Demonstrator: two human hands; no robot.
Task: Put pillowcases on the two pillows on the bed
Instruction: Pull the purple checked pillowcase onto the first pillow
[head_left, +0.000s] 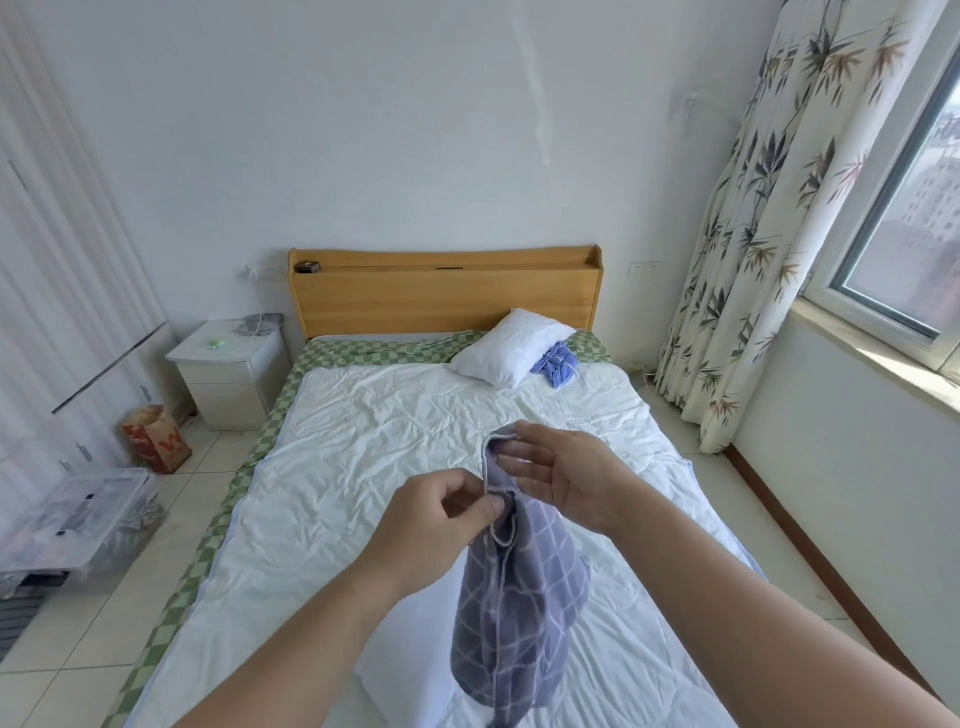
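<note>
Pillowcase (519, 597), grey-blue check, hangs limp above the bed (363, 467), its long axis running down from the hands toward the camera. It looks light and floppy, best taken by the piped hem at the opening. The left hand (441, 514) pinches that hem in its grip; the right hand (561, 478) touches the upper edge, fingers loosely extended. One bare pillow (511, 353) lies near the headboard (441, 296), beside a crumpled blue cloth (558, 366)

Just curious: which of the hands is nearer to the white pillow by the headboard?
Right. The right hand reaches further up the bed, below the white pillow; the left hand sits lower and leftward, pinching the purple pillowcase.
</note>
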